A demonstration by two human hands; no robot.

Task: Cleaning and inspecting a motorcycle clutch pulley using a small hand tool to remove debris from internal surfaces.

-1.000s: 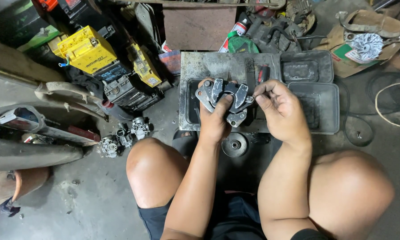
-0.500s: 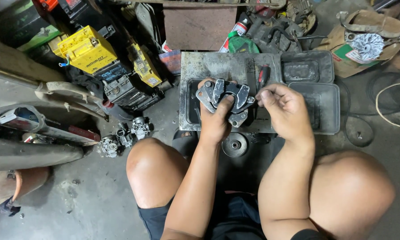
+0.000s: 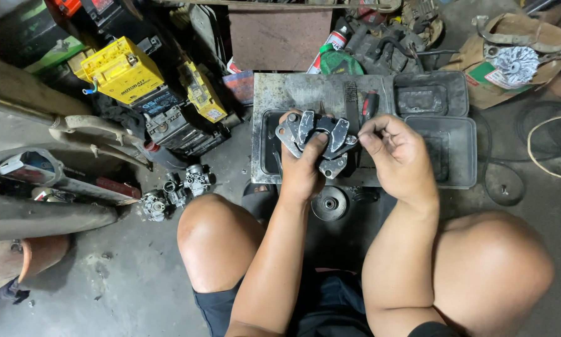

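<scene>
My left hand (image 3: 302, 168) holds a grey metal clutch assembly (image 3: 318, 140) with several curved shoes, lifted above a dark metal tray (image 3: 265, 134). The fingers of my right hand (image 3: 396, 153) are curled and pinched against the right side of the assembly; whether something small is between them I cannot tell. Both knees are bent below the hands, and I sit on the concrete floor.
A round pulley-like disc (image 3: 329, 203) lies on the floor between my knees. Two grey plastic trays (image 3: 455, 150) sit to the right. Yellow and black batteries (image 3: 121, 72) are stacked at the left, with small carburettor parts (image 3: 174, 190) beside my left knee. Cardboard (image 3: 480, 68) and a finned rotor (image 3: 514, 62) lie at far right.
My right hand has moved in from the right and now touches the assembly's right edge. The left hand has kept hold of it, turning it slightly.
</scene>
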